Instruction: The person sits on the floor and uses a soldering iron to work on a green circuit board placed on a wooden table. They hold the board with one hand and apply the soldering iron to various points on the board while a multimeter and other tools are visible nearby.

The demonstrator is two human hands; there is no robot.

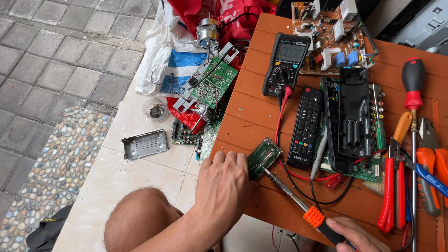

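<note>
On the wooden table [261, 116], left hand [221, 179] fingers pin the small circuit board [263, 156] — right hand [352, 235] fingers grip the soldering iron [298, 200]; tip at board, steadiness needed.

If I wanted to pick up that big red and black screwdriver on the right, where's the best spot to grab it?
Probably by its thick red and black handle, at the far end of the red and black screwdriver, reaching from above. The handle lies clear on the wooden table, while the thin shaft runs down between the pliers and cutters.

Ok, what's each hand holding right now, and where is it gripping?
The right hand grips a soldering iron by its black handle, behind the orange collar. The left hand steadies a small green circuit board at its near edge; fingers hide the exact contact.
</note>
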